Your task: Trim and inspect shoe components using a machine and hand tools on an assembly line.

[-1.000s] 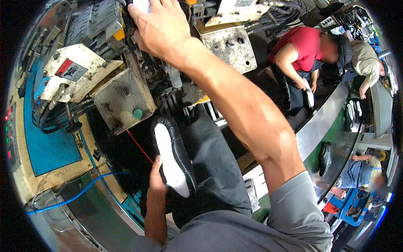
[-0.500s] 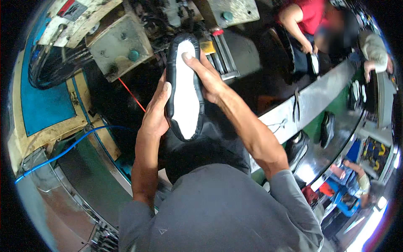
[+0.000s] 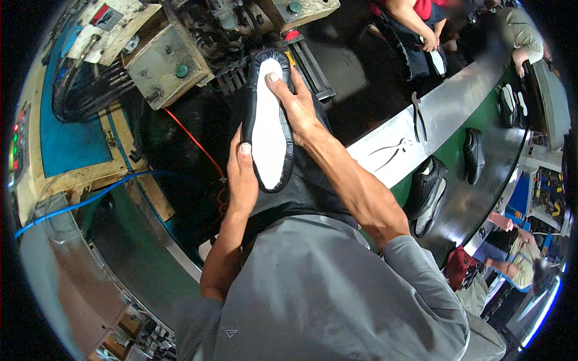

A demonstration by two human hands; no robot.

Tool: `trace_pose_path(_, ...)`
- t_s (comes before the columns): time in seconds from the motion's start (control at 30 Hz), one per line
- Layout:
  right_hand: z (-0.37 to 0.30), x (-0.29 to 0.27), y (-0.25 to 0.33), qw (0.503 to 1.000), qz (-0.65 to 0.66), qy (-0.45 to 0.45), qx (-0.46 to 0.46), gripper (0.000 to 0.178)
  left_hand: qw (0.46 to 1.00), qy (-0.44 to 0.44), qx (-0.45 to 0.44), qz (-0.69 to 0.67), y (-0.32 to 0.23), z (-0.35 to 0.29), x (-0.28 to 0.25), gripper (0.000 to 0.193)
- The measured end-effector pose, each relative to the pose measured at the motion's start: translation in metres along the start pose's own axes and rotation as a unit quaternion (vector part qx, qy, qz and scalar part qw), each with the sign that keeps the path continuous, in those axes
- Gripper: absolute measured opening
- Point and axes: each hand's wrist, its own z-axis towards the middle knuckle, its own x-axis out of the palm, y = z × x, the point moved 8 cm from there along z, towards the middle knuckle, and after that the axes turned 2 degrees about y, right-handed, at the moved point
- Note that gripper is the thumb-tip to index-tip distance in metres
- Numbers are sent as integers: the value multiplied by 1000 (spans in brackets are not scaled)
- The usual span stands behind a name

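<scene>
Upside down in my two hands is a black shoe upper (image 3: 268, 135), its white sole side facing up and its black edge gathered around the rim. My left hand (image 3: 242, 177) grips its left side near the lower end, thumb along the edge. My right hand (image 3: 293, 105) wraps the right side near the upper end, with the thumb pressed on the white surface. The fingers beneath the upper are mostly hidden. It is held above my dark-clothed lap.
Ahead stands a machine with a grey control box (image 3: 165, 69). On the right, a metal ledge (image 3: 448, 105) bears pliers (image 3: 418, 117) and another thin-handled tool (image 3: 390, 150). Beyond it are black shoes (image 3: 428, 186). A co-worker in red (image 3: 412, 12) holds another upper. A blue hose (image 3: 90, 204) crosses left.
The head view has shifted, so the ledge and machine sit differently in the picture. Both hands keep their hold on the shoe upper, which is tilted slightly differently.
</scene>
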Motion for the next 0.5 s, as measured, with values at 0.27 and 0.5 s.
trace_pose_path(0.27,-29,70,-38,995,-59,68,46,91,898,80,-121,-416,2,-50,-21,83)
trace_pose_path(0.5,-58,107,-124,948,-138,207,198,88,762,-146,-190,-601,74,-137,-72,63)
